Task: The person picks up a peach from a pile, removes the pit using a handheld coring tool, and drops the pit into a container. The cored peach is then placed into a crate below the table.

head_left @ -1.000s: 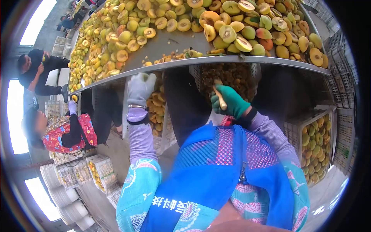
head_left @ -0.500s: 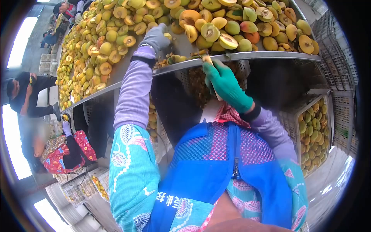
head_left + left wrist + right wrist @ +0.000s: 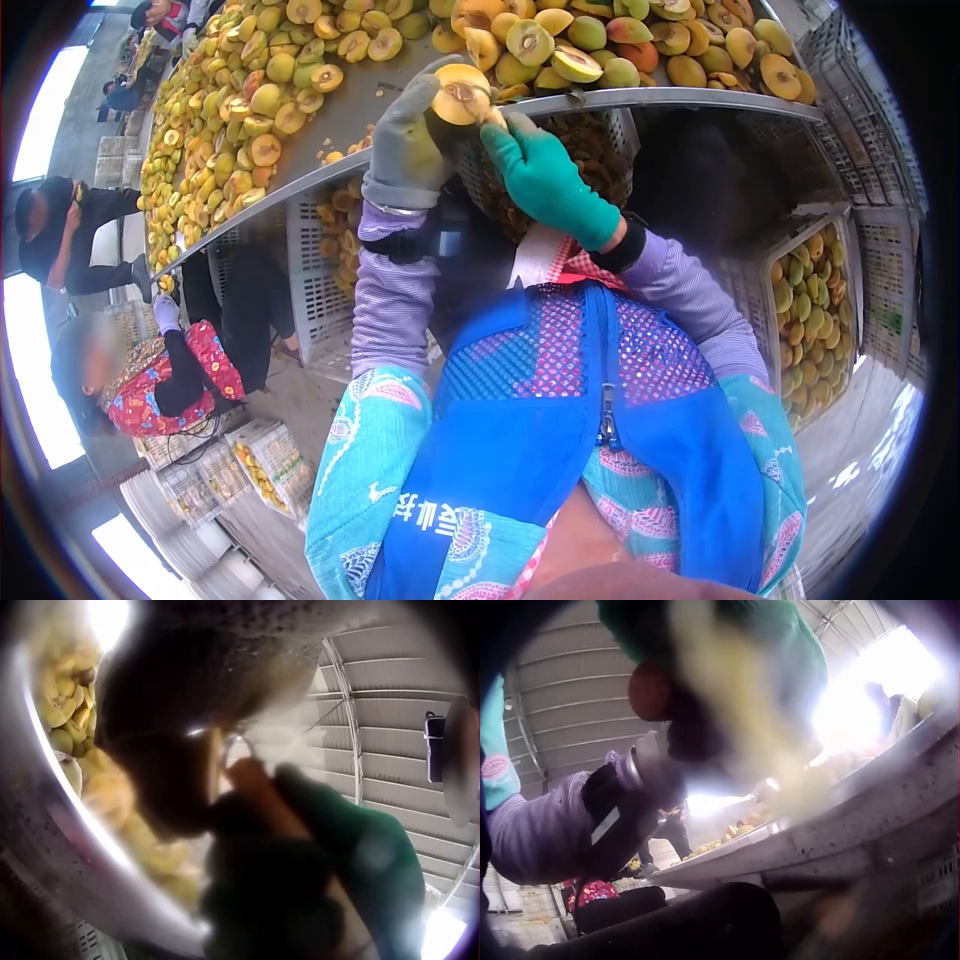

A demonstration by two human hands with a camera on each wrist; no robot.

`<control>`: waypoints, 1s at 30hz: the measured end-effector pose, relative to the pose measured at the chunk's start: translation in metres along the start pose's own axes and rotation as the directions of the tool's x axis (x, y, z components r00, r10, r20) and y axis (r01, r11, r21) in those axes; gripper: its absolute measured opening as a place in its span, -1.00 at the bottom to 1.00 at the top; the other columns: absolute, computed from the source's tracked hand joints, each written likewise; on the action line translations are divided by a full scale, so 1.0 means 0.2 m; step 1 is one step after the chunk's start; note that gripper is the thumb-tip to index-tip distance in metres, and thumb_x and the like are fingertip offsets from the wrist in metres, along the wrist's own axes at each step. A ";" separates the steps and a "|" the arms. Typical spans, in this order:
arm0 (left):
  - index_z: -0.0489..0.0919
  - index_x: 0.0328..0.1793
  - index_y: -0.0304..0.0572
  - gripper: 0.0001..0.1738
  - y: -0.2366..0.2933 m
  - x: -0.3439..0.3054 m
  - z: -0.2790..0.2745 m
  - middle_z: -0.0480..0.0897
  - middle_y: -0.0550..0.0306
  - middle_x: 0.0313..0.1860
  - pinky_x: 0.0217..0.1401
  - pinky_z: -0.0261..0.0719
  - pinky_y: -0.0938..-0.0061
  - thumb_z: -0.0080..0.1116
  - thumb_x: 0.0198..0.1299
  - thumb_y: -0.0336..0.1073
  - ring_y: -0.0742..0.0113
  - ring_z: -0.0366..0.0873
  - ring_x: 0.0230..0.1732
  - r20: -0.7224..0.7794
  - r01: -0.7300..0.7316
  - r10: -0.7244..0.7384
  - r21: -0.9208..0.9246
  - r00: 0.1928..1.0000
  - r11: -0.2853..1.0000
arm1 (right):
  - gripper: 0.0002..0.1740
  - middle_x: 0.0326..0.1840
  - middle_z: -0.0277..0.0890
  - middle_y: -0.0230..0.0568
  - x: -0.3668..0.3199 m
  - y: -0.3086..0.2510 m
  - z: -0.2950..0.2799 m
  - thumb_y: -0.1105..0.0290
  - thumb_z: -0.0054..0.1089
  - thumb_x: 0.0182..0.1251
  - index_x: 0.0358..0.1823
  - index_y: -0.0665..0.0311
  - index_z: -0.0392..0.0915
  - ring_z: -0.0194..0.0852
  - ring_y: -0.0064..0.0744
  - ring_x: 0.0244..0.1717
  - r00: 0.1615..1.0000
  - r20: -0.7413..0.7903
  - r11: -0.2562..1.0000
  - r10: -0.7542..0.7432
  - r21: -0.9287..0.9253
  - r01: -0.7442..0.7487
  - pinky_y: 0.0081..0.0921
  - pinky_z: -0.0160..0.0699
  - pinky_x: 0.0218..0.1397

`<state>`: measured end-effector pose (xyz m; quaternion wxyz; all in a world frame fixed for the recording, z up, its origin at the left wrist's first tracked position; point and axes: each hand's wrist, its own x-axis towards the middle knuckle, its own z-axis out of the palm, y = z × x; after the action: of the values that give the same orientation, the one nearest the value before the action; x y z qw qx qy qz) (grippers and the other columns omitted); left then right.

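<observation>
My left hand (image 3: pixel 408 135), in a grey glove, holds a halved yellow fruit (image 3: pixel 460 92), like an apricot or peach, cut face up with a brown stone hollow in its middle. The green-gloved right hand (image 3: pixel 555 182) grips a wooden-handled tool (image 3: pixel 494 119) right at the fruit's edge. In the left wrist view the tool's wooden handle (image 3: pixel 262 791) ends in a small metal loop (image 3: pixel 239 748), close to the dark underside of the left hand. Both hands meet just in front of the table's metal edge (image 3: pixel 640 98). Blur hides the tool's tip in the right wrist view.
Heaps of halved fruit (image 3: pixel 250 110) cover much of the metal table. Below it are a crate of scraps (image 3: pixel 590 150) and a crate of fruit halves (image 3: pixel 345 225). A crate of uncut fruit (image 3: pixel 815 310) stands at the right. Another person (image 3: pixel 185 370) sits at the left.
My left hand reached onto the table, picked up a fruit half and drew it back over the edge. The right hand rose with the tool and came to the fruit.
</observation>
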<state>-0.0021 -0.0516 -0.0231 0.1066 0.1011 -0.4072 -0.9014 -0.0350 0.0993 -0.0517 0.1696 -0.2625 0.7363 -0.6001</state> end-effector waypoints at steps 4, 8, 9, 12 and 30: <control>0.46 0.09 -0.42 -0.60 -0.02 -0.02 0.00 0.62 -0.11 -0.06 0.11 0.59 0.29 -0.01 0.36 -0.16 0.07 0.62 -0.05 0.011 0.070 -0.069 -0.151 0.998 0.986 | -0.64 -0.44 0.51 0.08 -0.07 -0.02 0.00 0.14 -0.04 0.48 -0.20 0.34 0.46 0.46 0.01 -0.41 0.998 -0.017 0.998 -0.059 0.023 0.060 -0.17 0.42 -0.36; 0.46 0.08 -0.40 -0.57 -0.02 -0.08 0.05 0.61 -0.20 -0.09 0.06 0.61 0.19 -0.03 0.36 -0.11 -0.03 0.62 -0.08 0.010 0.055 -0.054 -0.090 0.998 0.994 | -0.65 -0.44 0.52 0.15 -0.08 0.00 0.02 0.14 -0.04 0.47 -0.25 0.33 0.45 0.51 0.21 -0.38 0.987 -0.057 0.988 -0.153 0.023 0.154 -0.05 0.42 -0.38; 0.45 0.11 -0.38 -0.54 -0.04 -0.08 0.05 0.60 -0.24 -0.06 0.08 0.59 0.13 -0.09 0.39 -0.07 -0.07 0.60 -0.04 0.005 0.039 -0.039 -0.051 0.999 0.998 | -0.65 -0.44 0.52 0.15 -0.10 -0.02 0.02 0.15 -0.04 0.47 -0.24 0.33 0.46 0.51 0.20 -0.38 0.988 -0.053 0.989 -0.143 0.033 0.145 -0.05 0.42 -0.37; 0.47 0.02 -0.40 -0.59 -0.09 -0.09 0.11 0.63 -0.18 -0.19 -0.14 0.64 0.21 -0.04 0.37 -0.11 0.03 0.64 -0.19 -0.027 -0.136 0.145 0.223 0.989 0.965 | -0.67 -0.44 0.52 0.15 -0.11 -0.05 0.01 0.17 -0.04 0.47 -0.23 0.34 0.46 0.51 0.21 -0.38 0.991 -0.056 0.990 -0.124 0.058 0.127 -0.05 0.42 -0.38; 0.58 -0.25 -0.40 -0.56 -0.12 -0.08 0.24 0.61 -0.05 -0.53 -0.55 0.61 0.44 -0.06 0.39 -0.09 0.21 0.59 -0.59 -0.140 -0.104 0.159 0.333 0.977 0.937 | -0.54 -0.67 0.29 -0.41 -0.18 -0.13 -0.01 -0.05 -0.19 0.51 -0.38 0.15 0.37 0.22 -0.53 -0.72 0.861 0.472 0.510 0.192 0.701 -0.498 -0.55 0.26 -0.65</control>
<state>-0.0025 0.0029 -0.0080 0.1820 0.1638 -0.5453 -0.8017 -0.0035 0.1186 -0.0287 0.5095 -0.0999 0.3807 -0.7652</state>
